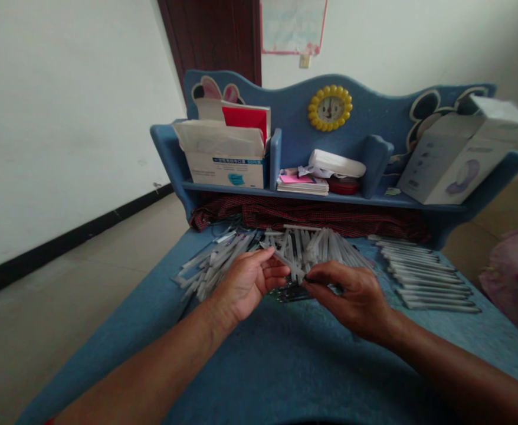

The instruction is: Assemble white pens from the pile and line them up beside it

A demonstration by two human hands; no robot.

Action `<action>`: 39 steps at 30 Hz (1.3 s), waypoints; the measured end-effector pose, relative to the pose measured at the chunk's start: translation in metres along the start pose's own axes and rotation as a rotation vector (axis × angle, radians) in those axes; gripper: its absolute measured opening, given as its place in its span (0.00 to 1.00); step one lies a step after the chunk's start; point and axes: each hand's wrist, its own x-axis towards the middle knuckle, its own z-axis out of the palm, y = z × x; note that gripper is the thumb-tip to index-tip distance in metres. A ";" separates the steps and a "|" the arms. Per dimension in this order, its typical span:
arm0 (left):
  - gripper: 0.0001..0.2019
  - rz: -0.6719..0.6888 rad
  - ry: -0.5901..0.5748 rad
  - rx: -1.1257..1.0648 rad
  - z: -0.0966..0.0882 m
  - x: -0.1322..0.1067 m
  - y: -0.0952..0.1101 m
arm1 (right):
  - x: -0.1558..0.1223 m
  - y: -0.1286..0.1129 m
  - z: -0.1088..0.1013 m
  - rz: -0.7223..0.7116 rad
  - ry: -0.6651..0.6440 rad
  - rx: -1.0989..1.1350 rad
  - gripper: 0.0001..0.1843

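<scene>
Pinching a slim translucent tube [289,261] above the blue bench [259,366], the left hand [252,276] and right hand [351,295] are holding opposite ends; loose tubes [219,264] are lying behind, and pen-like sticks [427,274] are resting at right.

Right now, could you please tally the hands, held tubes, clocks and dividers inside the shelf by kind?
Left hand and right hand: 2
Held tube: 1
Clock: 1
Left divider and right divider: 2
Total: 6
</scene>
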 end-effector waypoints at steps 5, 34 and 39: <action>0.08 0.032 -0.003 0.004 -0.001 0.000 -0.001 | 0.001 0.004 0.002 0.093 0.021 0.089 0.02; 0.06 0.107 0.040 -0.053 -0.005 0.008 -0.003 | 0.012 0.019 0.014 0.246 0.034 0.376 0.04; 0.04 0.126 0.033 -0.067 -0.006 0.009 -0.004 | 0.015 0.021 0.015 0.249 0.047 0.397 0.04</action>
